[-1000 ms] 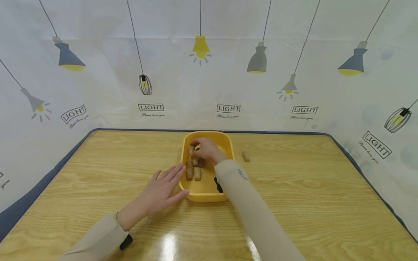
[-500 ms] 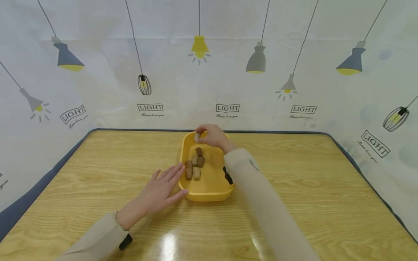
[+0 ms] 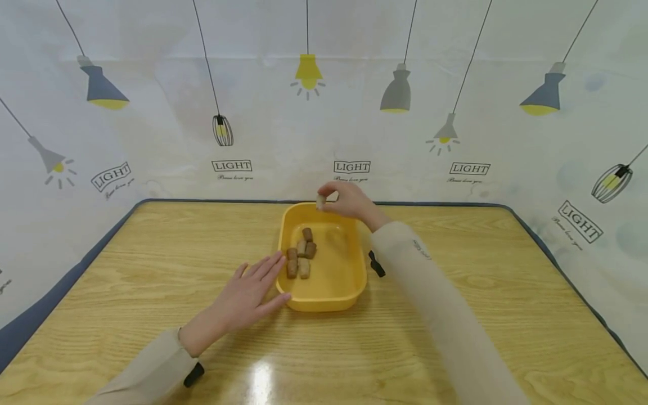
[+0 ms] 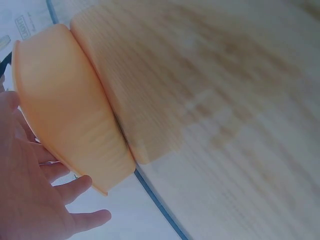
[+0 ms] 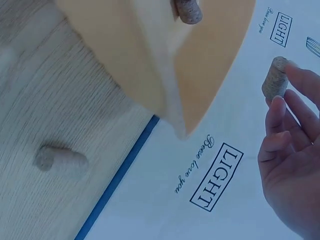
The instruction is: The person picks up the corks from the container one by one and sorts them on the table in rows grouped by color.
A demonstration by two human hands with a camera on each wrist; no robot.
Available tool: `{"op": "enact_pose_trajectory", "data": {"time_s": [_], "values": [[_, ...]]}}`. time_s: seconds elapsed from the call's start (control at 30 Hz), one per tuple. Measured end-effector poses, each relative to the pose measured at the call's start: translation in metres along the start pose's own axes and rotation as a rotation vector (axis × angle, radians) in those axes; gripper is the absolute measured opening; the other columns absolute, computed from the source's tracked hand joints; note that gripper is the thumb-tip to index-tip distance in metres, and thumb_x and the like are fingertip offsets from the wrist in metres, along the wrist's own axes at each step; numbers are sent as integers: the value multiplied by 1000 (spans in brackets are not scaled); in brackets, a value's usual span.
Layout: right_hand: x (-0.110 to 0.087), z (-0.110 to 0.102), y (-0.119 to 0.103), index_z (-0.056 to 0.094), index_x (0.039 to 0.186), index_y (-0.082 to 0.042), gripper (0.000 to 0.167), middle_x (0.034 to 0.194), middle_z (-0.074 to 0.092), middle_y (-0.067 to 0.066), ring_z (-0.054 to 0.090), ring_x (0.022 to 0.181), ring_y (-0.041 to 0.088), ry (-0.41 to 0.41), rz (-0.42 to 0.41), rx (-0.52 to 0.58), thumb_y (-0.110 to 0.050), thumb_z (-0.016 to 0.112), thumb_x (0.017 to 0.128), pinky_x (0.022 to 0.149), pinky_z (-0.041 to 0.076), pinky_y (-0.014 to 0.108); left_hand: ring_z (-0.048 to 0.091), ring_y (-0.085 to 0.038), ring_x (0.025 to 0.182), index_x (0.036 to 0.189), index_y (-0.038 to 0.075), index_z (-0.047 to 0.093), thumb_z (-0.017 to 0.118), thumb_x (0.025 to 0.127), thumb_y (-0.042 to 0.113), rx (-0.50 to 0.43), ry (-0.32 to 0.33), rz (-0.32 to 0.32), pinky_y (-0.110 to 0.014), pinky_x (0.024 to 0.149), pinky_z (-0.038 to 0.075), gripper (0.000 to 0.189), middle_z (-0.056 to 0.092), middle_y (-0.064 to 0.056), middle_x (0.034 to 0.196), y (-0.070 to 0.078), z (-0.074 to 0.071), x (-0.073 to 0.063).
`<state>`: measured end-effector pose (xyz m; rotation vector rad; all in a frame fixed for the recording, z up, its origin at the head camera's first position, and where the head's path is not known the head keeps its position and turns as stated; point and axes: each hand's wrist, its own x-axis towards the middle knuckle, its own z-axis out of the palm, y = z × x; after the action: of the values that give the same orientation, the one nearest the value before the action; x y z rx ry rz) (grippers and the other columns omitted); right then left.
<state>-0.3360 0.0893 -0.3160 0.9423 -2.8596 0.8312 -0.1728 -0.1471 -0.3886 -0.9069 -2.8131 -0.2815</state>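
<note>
A person's right hand (image 3: 351, 201) pinches a cork (image 3: 321, 202) at the far edge of a yellow tray (image 3: 334, 305); the left hand's (image 3: 248, 293) fingers lie relaxed, spread along its left edge. Six corks (image 3: 304, 269) lie inside, toward the left.

Soft, even light on the wooden table (image 3: 486, 315), broken by one patch of glare (image 3: 261, 382).
I see it shine white on the near side, left of centre, with faint, soft-edged shadows beside the left sleeve (image 3: 147, 368) and right sleeve (image 3: 445, 306); the head view is fairly clear, but both wrist views look bluish and hazy, the left smearing the wood grain, the right blurring the small piece (image 5: 62, 161) lying on the table.
</note>
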Motion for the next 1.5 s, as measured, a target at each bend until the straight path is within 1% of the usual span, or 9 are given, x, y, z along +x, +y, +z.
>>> {"op": "enact_pose_trajectory", "data": {"time_s": [0.13,0.33,0.5,0.63,0.87,0.93,1.17,1.4,1.5], "values": [[-8,-6,11,58,114,-2,38,108,58,9,50,101,21,-2,-5,28,-20,65,81,82,41,34,23,-26,127,139,4,27,37,89,52,4,5,6,-55,94,22,70,22,-10,143,0,0,0],[-23,-18,27,57,115,-2,39,109,57,10,49,99,22,-2,26,52,-20,65,81,78,42,35,26,-27,126,138,3,27,37,89,52,11,17,16,-55,94,23,70,23,-10,142,0,0,0],[-39,-28,41,56,116,-1,40,109,56,11,49,99,24,2,66,44,-20,64,81,79,42,36,27,-28,125,138,3,28,37,89,52,19,23,20,-55,93,24,70,23,-10,142,0,2,0],[-52,-35,53,56,116,0,41,110,56,14,50,97,27,8,72,33,-20,64,81,78,42,38,27,-28,125,138,4,27,37,89,53,22,23,19,-55,94,24,70,23,-10,142,-1,2,0],[-73,-44,77,56,115,1,41,110,57,15,52,89,27,10,89,-20,-19,66,80,74,43,38,27,-28,125,138,4,27,37,89,52,17,18,16,-55,93,24,70,23,-10,142,0,1,0],[-78,-45,83,56,115,2,41,110,56,16,52,89,27,4,93,-21,-18,65,80,74,43,38,27,-28,125,138,4,27,37,89,52,16,16,16,-55,93,24,70,22,-10,143,0,1,0],[-95,-45,98,55,116,3,39,109,55,18,51,77,24,-15,110,-1,-14,62,82,67,42,38,24,-27,126,139,4,27,37,89,52,13,14,12,-55,93,24,70,21,-9,143,0,2,0],[-107,-41,110,55,117,0,39,110,56,16,51,75,21,-29,116,-18,-15,62,82,66,42,35,23,-26,127,139,5,26,37,89,52,4,15,14,-55,94,23,70,21,-9,143,-1,3,-1],[-110,-35,118,56,116,1,39,109,57,16,52,75,20,-14,91,-29,-14,63,81,65,42,35,24,-27,126,139,5,26,37,89,52,0,16,13,-56,94,23,70,21,-9,143,-1,3,-1]]}}
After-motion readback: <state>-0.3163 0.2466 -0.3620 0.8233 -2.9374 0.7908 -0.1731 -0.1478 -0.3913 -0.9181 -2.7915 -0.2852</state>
